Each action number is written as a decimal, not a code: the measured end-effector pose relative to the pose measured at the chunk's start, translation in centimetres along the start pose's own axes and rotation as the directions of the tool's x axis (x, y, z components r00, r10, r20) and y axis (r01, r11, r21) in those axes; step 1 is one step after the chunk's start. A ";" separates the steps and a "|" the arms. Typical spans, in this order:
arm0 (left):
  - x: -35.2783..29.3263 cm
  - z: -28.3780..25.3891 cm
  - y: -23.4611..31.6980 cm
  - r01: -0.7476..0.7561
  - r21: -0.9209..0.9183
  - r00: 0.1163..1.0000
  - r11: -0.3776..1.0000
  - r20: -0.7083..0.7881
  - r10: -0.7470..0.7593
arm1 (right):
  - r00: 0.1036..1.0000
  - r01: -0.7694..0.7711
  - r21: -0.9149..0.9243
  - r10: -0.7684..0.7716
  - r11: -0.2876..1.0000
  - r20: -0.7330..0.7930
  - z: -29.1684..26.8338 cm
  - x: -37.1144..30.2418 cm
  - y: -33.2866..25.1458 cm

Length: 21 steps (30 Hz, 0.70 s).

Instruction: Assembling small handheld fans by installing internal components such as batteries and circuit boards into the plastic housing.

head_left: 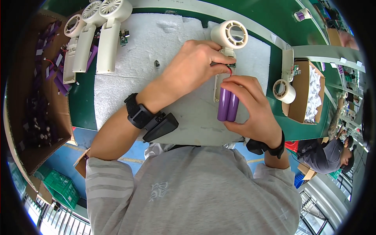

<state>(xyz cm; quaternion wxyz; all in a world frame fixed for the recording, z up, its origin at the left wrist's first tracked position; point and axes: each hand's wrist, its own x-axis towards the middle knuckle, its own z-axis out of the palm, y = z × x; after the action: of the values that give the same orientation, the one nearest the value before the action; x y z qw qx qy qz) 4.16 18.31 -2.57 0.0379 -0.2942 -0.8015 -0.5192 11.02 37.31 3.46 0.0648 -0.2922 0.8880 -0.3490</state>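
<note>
A pair of joined purple cylindrical batteries is in my right hand, held between thumb and fingers. Short red and dark wires run up from them to the pinched fingertips of my left hand. What else those fingertips hold, perhaps a plug, is hidden. Beneath both hands lies a cream handheld fan, its round head pointing away and its opened handle partly covered by the batteries. A bit of green circuit board shows beside my left fingertips.
White foam sheet covers the green bench. Several cream fans lie at the far left, beside a cardboard box of purple batteries. Rightward are another fan and a box of white pieces. A person sits farther right.
</note>
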 end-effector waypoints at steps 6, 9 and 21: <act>0.1 -0.4 0.4 -0.009 -0.003 1.000 1.000 0.025 0.009 | 0.994 0.083 -0.046 -0.086 0.995 -0.073 1.4 0.0 1.4; 0.1 -0.4 0.5 -0.015 0.006 0.999 1.000 0.042 0.015 | 0.993 0.040 0.066 -0.032 0.997 -0.117 2.1 -0.4 2.2; 0.5 -1.4 0.3 0.074 -0.084 0.988 0.994 0.138 -0.062 | 0.979 0.069 -0.080 -0.083 0.994 -0.188 2.0 -0.9 2.9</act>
<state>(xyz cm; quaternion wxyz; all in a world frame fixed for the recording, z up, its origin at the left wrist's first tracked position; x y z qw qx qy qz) 3.53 17.40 -1.53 -0.0476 -0.3025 -0.7879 -0.5342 11.05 38.36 -0.01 -0.0449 -0.2934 0.8905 -0.3449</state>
